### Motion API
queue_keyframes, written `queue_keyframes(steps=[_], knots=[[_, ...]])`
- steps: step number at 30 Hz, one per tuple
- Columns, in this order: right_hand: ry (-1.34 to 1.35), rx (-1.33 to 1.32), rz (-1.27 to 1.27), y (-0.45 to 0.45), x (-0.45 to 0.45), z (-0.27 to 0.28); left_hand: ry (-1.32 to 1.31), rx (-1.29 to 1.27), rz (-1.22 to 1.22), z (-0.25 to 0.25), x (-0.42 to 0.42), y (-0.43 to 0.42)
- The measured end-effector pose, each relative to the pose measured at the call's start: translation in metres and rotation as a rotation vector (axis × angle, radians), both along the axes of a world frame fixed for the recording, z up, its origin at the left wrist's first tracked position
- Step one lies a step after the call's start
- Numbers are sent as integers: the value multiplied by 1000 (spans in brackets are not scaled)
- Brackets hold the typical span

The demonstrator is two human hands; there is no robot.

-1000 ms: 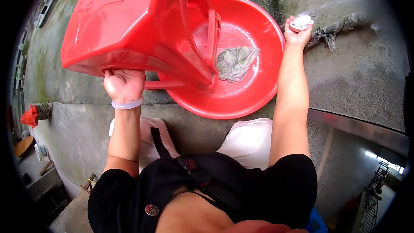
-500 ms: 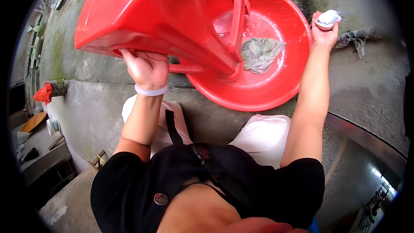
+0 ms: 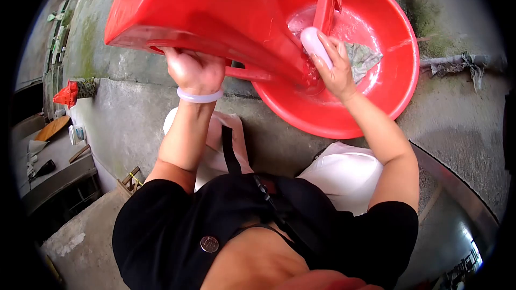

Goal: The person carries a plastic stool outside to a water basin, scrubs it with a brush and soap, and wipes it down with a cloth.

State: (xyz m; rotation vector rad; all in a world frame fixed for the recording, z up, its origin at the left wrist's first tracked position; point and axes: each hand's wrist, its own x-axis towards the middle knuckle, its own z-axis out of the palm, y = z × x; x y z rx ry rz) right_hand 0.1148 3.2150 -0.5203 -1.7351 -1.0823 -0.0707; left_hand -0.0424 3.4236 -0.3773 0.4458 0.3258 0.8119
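Observation:
A red plastic stool (image 3: pixel 215 16) is tilted over a large red basin (image 3: pixel 398 86), one leg reaching down into it. My left hand (image 3: pixel 196 74), a pale bangle on its wrist, grips the stool's seat at an opening near the lower edge. In my right hand (image 3: pixel 337 70) is a scrubbing brush (image 3: pixel 314 45) with a smooth pale-lilac back facing up. The brush is over the basin beside the stool's leg; its bristles are hidden, and I cannot tell whether they touch. A wet greyish cloth (image 3: pixel 364 62) lies in the basin, partly behind my right hand.
The basin stands on a grey concrete floor (image 3: pixel 134 102). To its right lies a pipe (image 3: pixel 446 63) with a rag tied round it. At the far left are a red bag (image 3: pixel 67 95), a round wooden board (image 3: pixel 52 128) and a low ledge with small items.
My right hand has swung left from outside the basin's right rim to the stool's leg, turning the brush bristles-away. My left hand keeps its hold on the stool; the view has shifted slightly.

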Motion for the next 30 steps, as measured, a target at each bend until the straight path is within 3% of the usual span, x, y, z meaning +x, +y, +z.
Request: queue_keyframes(steps=[2, 4, 8, 9, 11, 12, 14, 16, 18, 22, 24, 26, 28, 30], knots=[[-196, -112, -68, 26, 39, 4, 36, 15, 18, -1, 3, 1], [-193, -249, -260, 61, 96, -3, 54, 42, 27, -6, 1, -3], [-164, 1, -269, 66, 93, -45, -4, 83, 9, -10, 9, 8], [-124, -103, -200, 52, 65, -33, 38, 80, 49, -6, 14, 8], [-26, -101, 109, 19, 20, -25, 102, 76, 94, -8, 10, 5], [43, -79, 146, 10, 7, -26, 101, 90, 99, -10, 10, 4], [-126, -195, 115, 11, 27, -23, 88, 114, 83, -9, 16, 3], [-379, -167, -90, 35, 75, -31, 98, 124, 67, -8, 15, -5], [-8, -142, -364, 54, 104, -32, 104, 95, 81, -11, 9, -1], [110, 83, -618, 82, 44, -40, 102, 77, 108, -13, 11, 21], [722, 509, -453, 83, 14, -34, 90, 67, 76, -10, 10, 25], [802, 696, -297, 77, -32, 54, 71, 66, 45, -9, 14, 28], [394, 725, -215, 93, -48, 92, 73, 66, 24, -7, 10, 29], [-144, 433, -246, 105, -51, 131, 119, 109, 10, -2, 10, 27]])
